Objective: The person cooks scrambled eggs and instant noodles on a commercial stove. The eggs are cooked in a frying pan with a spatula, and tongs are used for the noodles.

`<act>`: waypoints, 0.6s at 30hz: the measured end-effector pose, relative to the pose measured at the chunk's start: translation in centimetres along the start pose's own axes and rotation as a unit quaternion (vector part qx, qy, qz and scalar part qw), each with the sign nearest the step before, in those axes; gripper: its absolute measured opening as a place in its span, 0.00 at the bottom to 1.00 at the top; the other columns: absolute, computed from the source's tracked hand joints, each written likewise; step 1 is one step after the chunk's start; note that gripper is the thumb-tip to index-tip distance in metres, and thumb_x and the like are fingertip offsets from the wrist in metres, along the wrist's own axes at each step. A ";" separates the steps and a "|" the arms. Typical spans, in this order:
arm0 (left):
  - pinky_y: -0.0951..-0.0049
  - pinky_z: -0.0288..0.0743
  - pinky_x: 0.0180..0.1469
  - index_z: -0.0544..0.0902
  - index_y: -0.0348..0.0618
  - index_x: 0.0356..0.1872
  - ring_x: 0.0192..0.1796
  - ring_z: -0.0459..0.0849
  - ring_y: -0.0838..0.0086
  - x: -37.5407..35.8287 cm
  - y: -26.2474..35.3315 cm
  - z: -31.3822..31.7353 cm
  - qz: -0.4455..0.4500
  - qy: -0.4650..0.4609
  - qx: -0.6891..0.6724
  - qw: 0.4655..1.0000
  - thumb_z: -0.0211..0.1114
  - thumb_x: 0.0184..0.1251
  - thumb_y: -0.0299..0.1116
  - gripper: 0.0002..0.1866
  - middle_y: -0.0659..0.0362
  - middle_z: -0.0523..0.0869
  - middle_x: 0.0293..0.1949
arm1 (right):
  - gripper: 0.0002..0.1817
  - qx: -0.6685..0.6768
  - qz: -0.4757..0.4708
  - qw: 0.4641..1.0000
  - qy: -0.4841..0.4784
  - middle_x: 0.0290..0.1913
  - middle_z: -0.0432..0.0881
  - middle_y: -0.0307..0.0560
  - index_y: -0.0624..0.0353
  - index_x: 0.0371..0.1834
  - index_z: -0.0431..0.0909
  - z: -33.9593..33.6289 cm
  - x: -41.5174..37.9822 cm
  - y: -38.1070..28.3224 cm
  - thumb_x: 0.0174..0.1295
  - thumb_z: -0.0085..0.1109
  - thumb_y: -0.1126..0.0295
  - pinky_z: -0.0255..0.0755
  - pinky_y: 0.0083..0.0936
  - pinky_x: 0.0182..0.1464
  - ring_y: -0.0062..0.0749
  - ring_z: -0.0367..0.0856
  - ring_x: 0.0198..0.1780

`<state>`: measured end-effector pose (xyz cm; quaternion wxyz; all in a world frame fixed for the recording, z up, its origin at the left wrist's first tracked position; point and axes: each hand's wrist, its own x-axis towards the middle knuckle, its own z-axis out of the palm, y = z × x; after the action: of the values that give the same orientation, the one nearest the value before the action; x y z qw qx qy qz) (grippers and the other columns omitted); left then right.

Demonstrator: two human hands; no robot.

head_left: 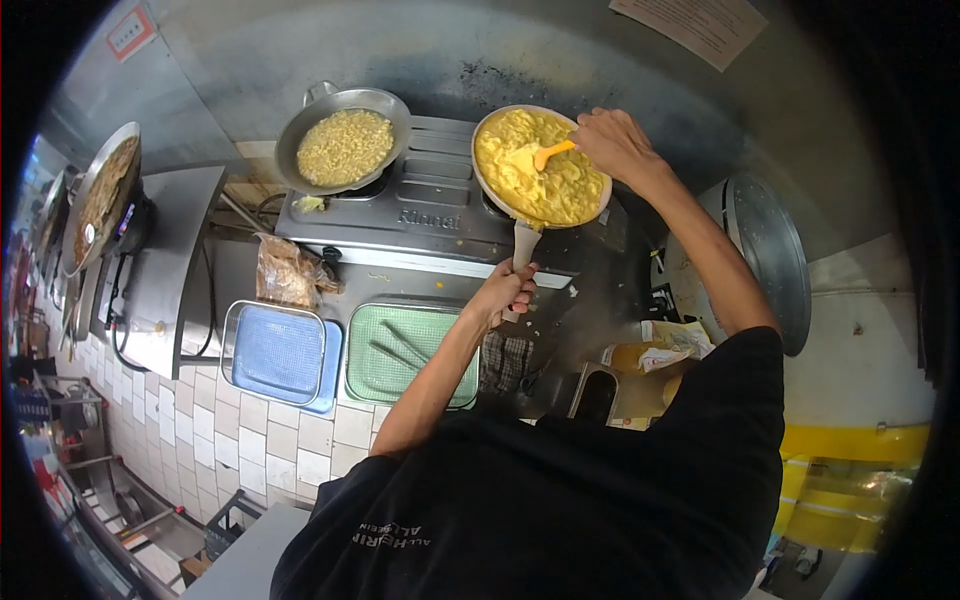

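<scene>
My left hand is wrapped round the pale handle of a frying pan on the right burner of the stove. Soft yellow scrambled eggs fill the pan. Above the pan's right rim, my right hand grips an orange spatula, whose blade rests in the eggs. On the left burner stands a metal wok holding a yellowish, lumpy food with some liquid.
Below the Rinnai stove are a blue basket tray, a green basket tray with tongs-like dark sticks, and a plastic bag of brownish food. A large round metal lid leans at right. Another pan sits far left.
</scene>
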<state>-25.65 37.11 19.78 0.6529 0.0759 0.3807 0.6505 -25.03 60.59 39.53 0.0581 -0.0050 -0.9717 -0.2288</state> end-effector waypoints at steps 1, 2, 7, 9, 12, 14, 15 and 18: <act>0.84 0.50 0.15 0.70 0.50 0.42 0.18 0.56 0.88 0.0 0.0 0.0 0.003 -0.012 -0.001 1.000 0.54 0.77 0.34 0.03 0.70 0.64 0.22 | 0.06 0.005 -0.013 1.000 -0.011 0.31 0.85 0.58 0.63 0.27 0.85 -0.1 0.1 -0.5 0.51 0.58 0.78 0.79 0.40 0.41 0.51 0.86 0.37; 0.84 0.50 0.15 0.70 0.50 0.42 0.18 0.56 0.88 -0.1 0.0 0.0 0.005 -0.011 -0.003 1.000 0.54 0.77 0.34 0.03 0.70 0.64 0.22 | 0.06 0.009 -0.025 0.999 -0.021 0.30 0.85 0.59 0.64 0.26 0.85 0.0 0.1 -0.9 0.50 0.58 0.78 0.79 0.41 0.41 0.52 0.87 0.37; 0.84 0.50 0.16 0.70 0.49 0.43 0.18 0.56 0.89 0.0 -0.2 0.1 0.016 -0.007 -0.004 1.000 0.54 0.76 0.33 0.03 0.70 0.64 0.22 | 0.06 0.047 0.048 0.989 -0.135 0.33 0.85 0.59 0.64 0.28 0.86 3.1 0.0 -3.0 0.48 0.60 0.77 0.79 0.39 0.43 0.50 0.86 0.41; 0.84 0.50 0.16 0.70 0.48 0.44 0.18 0.56 0.89 0.0 -0.1 0.3 0.021 -0.004 -0.002 1.000 0.54 0.76 0.33 0.03 0.70 0.64 0.22 | 0.06 0.038 0.066 0.987 -0.138 0.34 0.85 0.58 0.63 0.28 0.86 3.5 1.1 -1.8 0.48 0.60 0.77 0.79 0.38 0.43 0.50 0.86 0.42; 0.84 0.50 0.16 0.71 0.46 0.46 0.18 0.57 0.88 -0.1 0.0 0.5 0.027 -0.007 -0.002 1.000 0.53 0.76 0.33 0.05 0.69 0.64 0.23 | 0.09 -0.004 0.076 0.980 -0.182 0.39 0.86 0.58 0.64 0.34 0.86 0.1 2.7 -0.8 0.50 0.60 0.76 0.78 0.40 0.47 0.49 0.86 0.45; 0.84 0.51 0.16 0.70 0.45 0.46 0.18 0.57 0.87 -0.1 -0.2 0.5 0.021 0.014 0.001 1.000 0.53 0.76 0.32 0.05 0.69 0.65 0.23 | 0.12 -0.033 0.097 0.982 -0.160 0.42 0.86 0.59 0.65 0.40 0.85 -4.0 3.0 -0.7 0.54 0.60 0.74 0.76 0.43 0.51 0.48 0.85 0.48; 0.84 0.51 0.16 0.70 0.45 0.46 0.18 0.57 0.87 -0.2 -0.2 0.4 0.019 0.015 -0.003 1.000 0.53 0.76 0.32 0.05 0.69 0.65 0.23 | 0.12 -0.033 0.095 0.981 -0.163 0.42 0.86 0.59 0.65 0.40 0.85 -5.6 3.2 -0.8 0.54 0.60 0.74 0.76 0.43 0.51 0.48 0.85 0.48; 0.83 0.51 0.16 0.70 0.44 0.46 0.19 0.58 0.87 -0.2 0.0 0.4 0.017 -0.005 -0.008 1.000 0.53 0.75 0.32 0.06 0.69 0.65 0.23 | 0.13 0.000 0.143 0.973 -0.181 0.44 0.86 0.59 0.64 0.42 0.85 -7.8 3.6 -1.5 0.56 0.61 0.69 0.74 0.44 0.55 0.49 0.85 0.49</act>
<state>-25.36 37.11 20.09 0.6442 0.0807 0.3711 0.6639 -27.82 55.69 46.24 -0.0870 -0.1855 -0.9552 -0.2137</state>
